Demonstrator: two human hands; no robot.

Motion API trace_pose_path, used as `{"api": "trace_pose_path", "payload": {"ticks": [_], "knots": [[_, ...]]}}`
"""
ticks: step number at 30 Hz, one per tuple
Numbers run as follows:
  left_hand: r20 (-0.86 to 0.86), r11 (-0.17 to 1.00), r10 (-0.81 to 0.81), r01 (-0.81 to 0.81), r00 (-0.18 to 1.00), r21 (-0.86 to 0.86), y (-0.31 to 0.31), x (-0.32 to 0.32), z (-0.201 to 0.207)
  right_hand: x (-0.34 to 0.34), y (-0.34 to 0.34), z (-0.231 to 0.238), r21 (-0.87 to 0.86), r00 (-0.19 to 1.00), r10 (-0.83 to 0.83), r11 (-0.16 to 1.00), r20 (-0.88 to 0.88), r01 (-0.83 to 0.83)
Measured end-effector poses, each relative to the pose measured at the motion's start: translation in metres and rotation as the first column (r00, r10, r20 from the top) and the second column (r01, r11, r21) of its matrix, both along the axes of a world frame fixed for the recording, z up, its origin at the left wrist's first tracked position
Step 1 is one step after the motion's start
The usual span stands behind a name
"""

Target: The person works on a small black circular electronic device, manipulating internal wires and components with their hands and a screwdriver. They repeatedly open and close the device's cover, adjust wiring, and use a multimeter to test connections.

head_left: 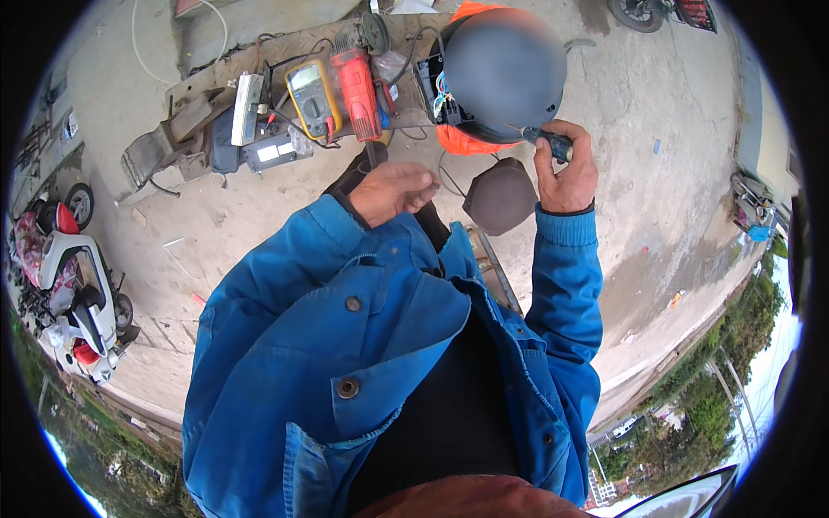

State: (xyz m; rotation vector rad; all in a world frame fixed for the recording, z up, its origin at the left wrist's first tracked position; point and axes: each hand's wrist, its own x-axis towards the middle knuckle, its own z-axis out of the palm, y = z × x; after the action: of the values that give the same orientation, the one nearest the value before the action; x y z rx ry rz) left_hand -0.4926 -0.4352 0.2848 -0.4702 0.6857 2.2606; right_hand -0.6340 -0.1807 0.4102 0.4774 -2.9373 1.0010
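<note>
My right hand (567, 168) is wrapped round the dark handle of a screwdriver (549, 144). Its thin shaft points left, at the lower rim of a large round black housing (505, 73) whose top looks blurred. Coloured wires (441, 93) show at the housing's left side, by an open black case. Beneath it lies bright orange material (462, 142). My left hand (393, 192) is closed, fingers curled together, below the red angle grinder (354, 91); anything inside it is too small or hidden to make out.
Left of the grinder are a yellow multimeter (313, 99), a white box-shaped device (247, 110) and cables. A dark many-sided stool seat (501, 197) stands below the housing. A white scooter (86, 289) is parked at far left, on concrete ground.
</note>
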Motion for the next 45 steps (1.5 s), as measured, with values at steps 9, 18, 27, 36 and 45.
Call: {"api": "trace_pose_path", "payload": {"ticks": [9, 18, 27, 36, 45], "knots": [[-0.018, 1.0, 0.001, -0.001, 1.0, 0.015, -0.008, -0.014, 0.006, -0.008, -0.036, 0.024, 0.311, 0.974, 0.225, 0.925, 0.012, -0.217], [-0.003, 1.0, 0.008, -0.008, 1.0, -0.003, -0.009, -0.019, 0.006, -0.023, -0.044, 0.028, 0.258, 0.933, 0.36, 0.901, 0.004, -0.349], [-0.012, 1.0, 0.013, -0.013, 1.0, -0.011, -0.013, -0.019, 0.004, -0.026, -0.04, 0.029, 0.233, 0.899, 0.436, 0.879, -0.035, -0.417], [-0.004, 1.0, 0.007, -0.007, 1.0, -0.014, -0.017, -0.023, 0.004, -0.01, -0.03, 0.026, 0.34, 0.898, 0.428, 0.863, -0.102, -0.373], [-0.018, 1.0, -0.014, 0.014, 1.0, -0.01, -0.018, -0.024, 0.009, -0.009, -0.038, 0.024, 0.437, 0.944, 0.322, 0.861, -0.075, -0.259]]}}
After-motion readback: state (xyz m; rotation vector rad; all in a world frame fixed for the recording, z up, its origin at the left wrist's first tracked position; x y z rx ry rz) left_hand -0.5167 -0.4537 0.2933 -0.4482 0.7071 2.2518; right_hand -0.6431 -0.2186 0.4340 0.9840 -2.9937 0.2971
